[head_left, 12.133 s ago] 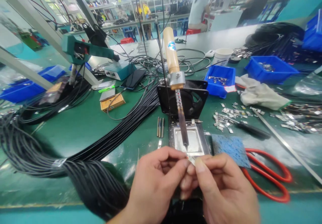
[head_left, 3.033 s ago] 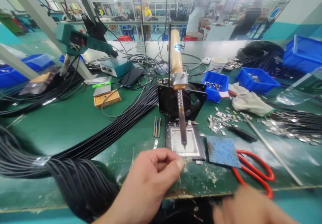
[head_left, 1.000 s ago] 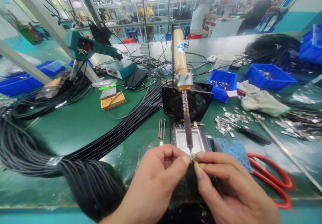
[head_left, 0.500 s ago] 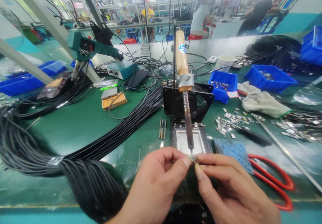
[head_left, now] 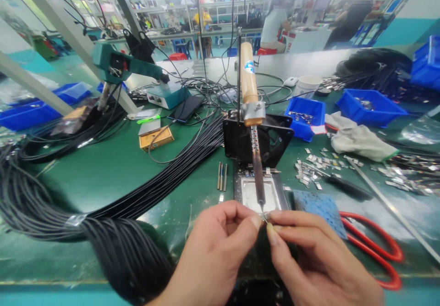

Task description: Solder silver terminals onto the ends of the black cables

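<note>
A soldering iron (head_left: 254, 145) with a wooden handle is clamped tip-down on a stand, and both hands meet just below its tip. My left hand (head_left: 220, 237) is closed in a pinch, its thumb and forefinger hiding most of some tiny piece. Close beside it, my right hand (head_left: 305, 246) also pinches, with a thin silvery wire (head_left: 265, 219) showing at its fingertips next to the iron's tip. Whether the wire touches the tip is too small to tell. Behind the fingers lies a shallow metal tray (head_left: 246, 193).
A black fan (head_left: 237, 136) stands behind the iron. A thick bundle of black cables (head_left: 161, 182) runs along the left. To the right are a blue sponge (head_left: 314, 207), red-handled scissors (head_left: 374, 237), loose metal connectors (head_left: 309, 170), a glove (head_left: 357, 138) and blue bins (head_left: 371, 113).
Both hands keep their pinch under the iron's tip with barely any shift. In the background, a seated person's posture differs slightly.
</note>
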Demonstrator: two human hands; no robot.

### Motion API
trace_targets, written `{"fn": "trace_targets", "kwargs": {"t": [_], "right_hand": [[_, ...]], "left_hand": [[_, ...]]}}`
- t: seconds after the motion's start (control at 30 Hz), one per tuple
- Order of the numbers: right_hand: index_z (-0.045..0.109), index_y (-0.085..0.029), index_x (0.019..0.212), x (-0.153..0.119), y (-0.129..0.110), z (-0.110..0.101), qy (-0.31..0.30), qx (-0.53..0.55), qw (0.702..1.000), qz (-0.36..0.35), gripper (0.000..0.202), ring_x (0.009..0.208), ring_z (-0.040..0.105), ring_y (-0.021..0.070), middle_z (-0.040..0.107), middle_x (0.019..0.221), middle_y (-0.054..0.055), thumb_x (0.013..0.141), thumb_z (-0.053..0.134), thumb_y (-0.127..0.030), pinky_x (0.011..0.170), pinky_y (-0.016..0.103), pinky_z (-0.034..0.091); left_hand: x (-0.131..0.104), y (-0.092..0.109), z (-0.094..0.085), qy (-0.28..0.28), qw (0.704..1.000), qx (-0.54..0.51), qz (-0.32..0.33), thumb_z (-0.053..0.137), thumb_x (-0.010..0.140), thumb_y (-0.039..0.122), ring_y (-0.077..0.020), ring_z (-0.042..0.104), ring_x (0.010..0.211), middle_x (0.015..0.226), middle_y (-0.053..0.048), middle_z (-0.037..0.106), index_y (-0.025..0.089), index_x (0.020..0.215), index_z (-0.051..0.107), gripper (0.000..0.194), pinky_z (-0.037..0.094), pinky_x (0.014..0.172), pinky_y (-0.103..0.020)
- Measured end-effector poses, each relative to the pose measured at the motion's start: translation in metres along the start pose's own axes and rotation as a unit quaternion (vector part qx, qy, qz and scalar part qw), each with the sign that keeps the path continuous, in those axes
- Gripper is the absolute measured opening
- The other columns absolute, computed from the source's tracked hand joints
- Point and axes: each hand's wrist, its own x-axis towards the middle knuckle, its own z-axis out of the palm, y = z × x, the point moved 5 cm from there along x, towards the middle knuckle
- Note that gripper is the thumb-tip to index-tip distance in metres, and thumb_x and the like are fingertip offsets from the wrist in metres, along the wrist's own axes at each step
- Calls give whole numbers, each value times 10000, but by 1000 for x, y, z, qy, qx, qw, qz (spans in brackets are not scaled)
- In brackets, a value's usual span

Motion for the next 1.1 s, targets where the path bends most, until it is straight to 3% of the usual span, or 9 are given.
{"fn": "trace_targets", "kwargs": {"t": [1.1], "right_hand": [[721, -208, 889, 5, -2, 4, 7, -5, 1000, 7, 177, 842, 741, 159, 743, 988, 39, 819, 706, -46, 704, 243, 609]], "left_hand": [[4, 3, -1, 1, 1000, -2, 14, 662, 931, 299, -69, 194, 471, 502, 114, 340, 172, 775, 653, 201, 179, 428, -192]]}}
